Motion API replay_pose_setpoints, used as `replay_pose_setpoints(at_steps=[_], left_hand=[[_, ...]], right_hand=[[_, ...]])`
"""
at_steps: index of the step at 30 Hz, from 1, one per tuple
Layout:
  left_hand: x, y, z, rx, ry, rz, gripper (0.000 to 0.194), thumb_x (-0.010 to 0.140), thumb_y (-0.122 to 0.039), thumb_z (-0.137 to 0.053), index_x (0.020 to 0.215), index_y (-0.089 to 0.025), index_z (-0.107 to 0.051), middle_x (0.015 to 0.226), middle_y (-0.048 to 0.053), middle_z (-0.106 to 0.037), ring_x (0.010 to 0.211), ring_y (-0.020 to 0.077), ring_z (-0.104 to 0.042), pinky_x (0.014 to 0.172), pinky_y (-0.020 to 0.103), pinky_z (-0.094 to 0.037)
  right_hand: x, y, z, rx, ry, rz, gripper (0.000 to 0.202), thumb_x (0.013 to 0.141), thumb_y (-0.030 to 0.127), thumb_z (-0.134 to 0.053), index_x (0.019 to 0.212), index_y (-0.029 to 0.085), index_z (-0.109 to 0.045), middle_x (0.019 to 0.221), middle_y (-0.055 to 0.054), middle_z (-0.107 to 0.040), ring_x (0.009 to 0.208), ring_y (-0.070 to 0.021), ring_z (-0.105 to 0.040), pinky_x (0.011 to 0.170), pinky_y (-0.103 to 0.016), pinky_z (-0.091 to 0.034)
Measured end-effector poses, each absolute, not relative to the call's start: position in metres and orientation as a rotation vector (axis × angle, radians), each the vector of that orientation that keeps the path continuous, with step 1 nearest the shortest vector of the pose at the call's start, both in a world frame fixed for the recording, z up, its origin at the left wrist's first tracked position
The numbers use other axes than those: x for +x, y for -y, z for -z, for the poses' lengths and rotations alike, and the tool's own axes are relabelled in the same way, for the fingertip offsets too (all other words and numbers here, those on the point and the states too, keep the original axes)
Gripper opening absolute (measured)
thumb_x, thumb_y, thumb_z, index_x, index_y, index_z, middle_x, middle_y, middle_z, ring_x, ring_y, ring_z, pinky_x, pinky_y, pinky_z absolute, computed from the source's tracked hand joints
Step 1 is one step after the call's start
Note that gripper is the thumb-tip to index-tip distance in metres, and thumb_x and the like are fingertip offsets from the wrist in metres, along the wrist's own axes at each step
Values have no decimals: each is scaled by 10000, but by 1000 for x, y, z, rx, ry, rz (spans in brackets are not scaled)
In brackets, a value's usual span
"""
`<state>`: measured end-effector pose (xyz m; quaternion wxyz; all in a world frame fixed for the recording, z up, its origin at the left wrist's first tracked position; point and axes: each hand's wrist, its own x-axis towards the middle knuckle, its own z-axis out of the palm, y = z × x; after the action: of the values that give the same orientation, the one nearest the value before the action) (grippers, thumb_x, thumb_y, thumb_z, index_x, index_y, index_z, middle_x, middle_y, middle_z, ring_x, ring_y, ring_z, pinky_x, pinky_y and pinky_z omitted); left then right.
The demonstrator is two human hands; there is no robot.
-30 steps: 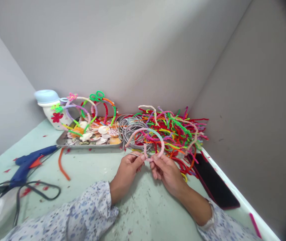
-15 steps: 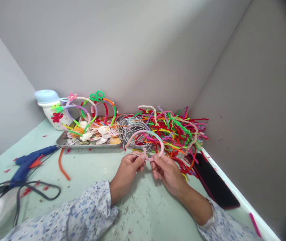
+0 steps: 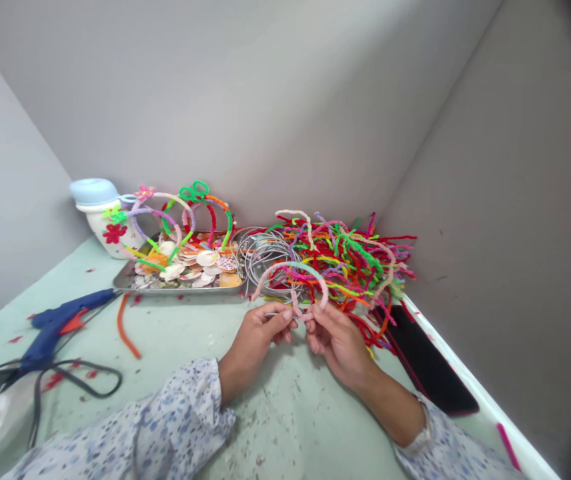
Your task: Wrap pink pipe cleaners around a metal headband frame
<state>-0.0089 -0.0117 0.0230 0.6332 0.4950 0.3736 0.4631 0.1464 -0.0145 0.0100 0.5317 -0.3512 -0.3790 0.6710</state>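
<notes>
In front of me is a curved headband [image 3: 310, 270] wrapped in pale pink and pale blue pipe cleaner. My right hand [image 3: 338, 340] pinches its lower right end between thumb and fingers. A loose pink pipe cleaner tail [image 3: 295, 303] sticks up between the two hands. With thumb and forefinger, my left hand [image 3: 263, 330] pinches a thin grey wire that appears to be the bare end of the headband. The fingertips hide where wire and pipe cleaner meet.
Behind lie a coil of grey wire [image 3: 270, 257] and a heap of coloured pipe cleaners [image 3: 355, 257]. A metal tray [image 3: 190, 291] of shells and finished headbands stands left, by a white cup [image 3: 100, 230]. A blue glue gun [image 3: 48, 333] and a black flat case [image 3: 435, 367] flank me.
The pink tail and the headband have shifted slightly right and down, and the tail leans more to the left. Both hands keep their pinches, a little closer to the tail.
</notes>
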Motion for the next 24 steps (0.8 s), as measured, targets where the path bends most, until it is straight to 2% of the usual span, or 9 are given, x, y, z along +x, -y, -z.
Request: replay_pose_setpoints(at_steps=[7,14,24], left_hand=[[-7,15,-28,1259,-947,-1062,200,793,-323,-590,826,-142,-671,596,-10,-559,526,94,-446,515,215,-344],[-8,15,-26,1413,-1014,-1063,184,782,-287,-592,838,-157,-710,688,24,-595,584,117,-468,520,214,-355],[-8,15,-29,1547,-951,-1095,186,828,-274,-538,782,-160,-677,776,54,-624,737,167,-546,698,270,-410]], right_hand=[[145,13,-11,-844,881,-1588,251,779,399,-625,713,176,-530,577,41,-534,387,-64,-473,361,-178,-301],[145,14,-12,-861,872,-1581,245,770,397,-632,718,180,-530,557,45,-528,384,-71,-466,356,-182,-296],[145,14,-10,-857,866,-1596,239,781,395,-625,728,178,-541,559,46,-533,383,-65,-465,357,-177,-298]])
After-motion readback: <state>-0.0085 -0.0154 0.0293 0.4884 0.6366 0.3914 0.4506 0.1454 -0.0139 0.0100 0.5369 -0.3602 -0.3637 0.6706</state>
